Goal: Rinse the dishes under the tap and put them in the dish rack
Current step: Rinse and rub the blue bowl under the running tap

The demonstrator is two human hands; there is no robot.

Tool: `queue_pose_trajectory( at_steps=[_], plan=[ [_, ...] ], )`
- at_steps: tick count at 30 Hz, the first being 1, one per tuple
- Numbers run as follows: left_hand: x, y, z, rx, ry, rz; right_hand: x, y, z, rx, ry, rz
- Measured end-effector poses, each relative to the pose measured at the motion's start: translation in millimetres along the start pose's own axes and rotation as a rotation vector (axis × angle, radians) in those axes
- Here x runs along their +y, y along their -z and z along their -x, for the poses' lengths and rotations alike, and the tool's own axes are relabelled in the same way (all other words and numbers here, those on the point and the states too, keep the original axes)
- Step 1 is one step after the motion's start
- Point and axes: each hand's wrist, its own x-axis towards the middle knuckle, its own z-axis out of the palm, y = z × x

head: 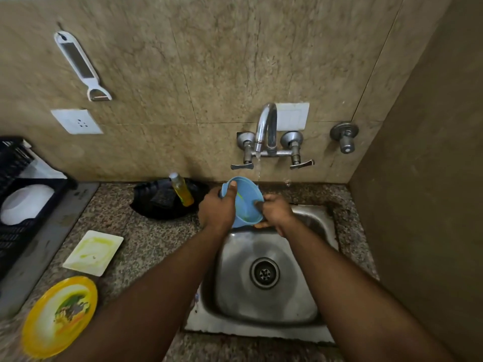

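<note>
**A:** What can't you make out from my feed?

**B:** The lower side of the light blue plastic bowl (244, 202) is covered by both hands. The left hand (216, 210) has its grip clamped on the bowl's left rim, thumb hooked over the edge. The right hand (277, 212) has its grip curled round the right rim, and something orange shows under those fingers; I can't tell what it is. The bowl is tilted on edge above the back of the steel sink (308, 304), just left of the thin stream falling from the chrome wall tap (266, 126).

**A:** I see the dark blue plastic dish rack (15, 194) cut off at the left edge, a white bowl (24, 205) inside it. Any writing?

**B:** None I can read; the label on the bottle of yellow liquid (182, 190) is too small.

**A:** Edges and room?

**B:** The speckled granite worktop (146, 239) carries a soiled white square plate (93, 253) and a soiled yellow round plate (60, 316), apart from each other, left of the sink. The right wall stands close to the sink's rim. The basin under the hands is open down to the drain.
</note>
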Motion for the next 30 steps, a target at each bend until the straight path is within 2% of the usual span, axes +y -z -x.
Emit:
queue_pose_trajectory(
  at_steps=[2, 4, 7, 9, 10, 12, 14, 15, 16, 18, 21, 22, 26, 28, 30],
  plan=[
    [4.3, 2.7, 4.7, 0.031, -0.041, -0.059, -5.1, -3.0, -2.3, 0.105, 0.037, 0.079],
    [8.5, 7.5, 7.0, 0.081, -0.066, -0.11, -7.3, -6.0, -3.1, 0.105, 0.051, 0.127],
    [9.1, 13.6, 2.7, 0.153, -0.075, -0.183, -6.2, -6.1, 0.3, -0.132, 0.033, 0.084],
    [7.0, 16.1, -1.0, 0.124, -0.093, -0.208, -3.4, -3.0, 0.5, -0.218, 0.024, 0.015],
    [7.1, 15.9, -1.8, 0.091, -0.103, -0.217, -1.9, -2.2, 0.4, -0.192, 0.014, 0.026],
    [9.2, 11.9, -3.8, 0.031, -0.101, -0.221, 0.1, -4.1, -5.2, -0.011, 0.028, 0.159],
    [13.8, 5.9, -4.8, -0.011, -0.063, -0.201, 1.7, -4.5, -13.9, 0.206, 0.116, 0.315],
    [14.6, 3.3, -5.8, -0.017, -0.045, -0.194, 1.6, -3.7, -16.5, 0.257, 0.167, 0.378],
    [15.8, 2.5, -6.8, -0.023, -0.015, -0.189, 1.7, -2.6, -17.6, 0.238, 0.204, 0.436],
    [14.2, 3.1, -13.1, -0.048, 0.074, -0.169, 2.9, 1.3, -12.2, 0.076, 0.248, 0.484],
    [11.9, 6.7, -16.9, -0.139, 0.185, -0.13, 5.2, 7.9, -4.0, -0.079, 0.158, 0.319],
    [13.4, 8.0, -15.9, -0.188, 0.216, -0.106, 7.1, 10.0, -6.3, -0.06, 0.138, 0.315],
    [15.4, 9.8, -15.8, -0.341, 0.334, 0.023, 5.3, 16.4, -21.2, 0.119, 0.246, 0.604],
    [17.3, 12.0, -17.5, -0.386, 0.366, 0.05, 2.8, 17.7, -22.6, 0.098, 0.304, 0.631],
    [20.4, 15.8, -16.8, -0.446, 0.395, 0.063, -0.9, 16.0, -18.5, -0.045, 0.365, 0.647]
  ],
)
